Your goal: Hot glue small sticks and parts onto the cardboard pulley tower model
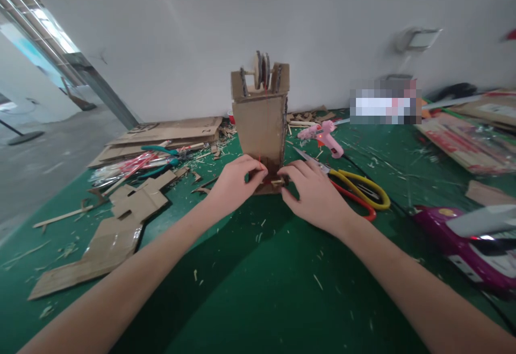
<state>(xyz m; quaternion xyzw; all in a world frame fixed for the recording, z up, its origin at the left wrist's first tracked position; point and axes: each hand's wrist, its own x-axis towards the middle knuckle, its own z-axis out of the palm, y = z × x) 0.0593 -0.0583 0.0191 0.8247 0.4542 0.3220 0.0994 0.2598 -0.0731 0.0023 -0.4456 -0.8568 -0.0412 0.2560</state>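
Note:
A tall cardboard box structure stands upright on the green table, with round cardboard discs on a stick between two flaps at its top. At its base, my left hand pinches a thin red string. My right hand is at the lower right of the box, fingers closed around the end of a small wooden stick that points toward my left fingertips. The fingertips of both hands are a short gap apart.
Cut cardboard pieces and teal-handled pliers lie at left. Right of the box are a pink glue gun, scissors with yellow and red handles and a purple device with a cord. Scraps dot the green table; a wall rises behind.

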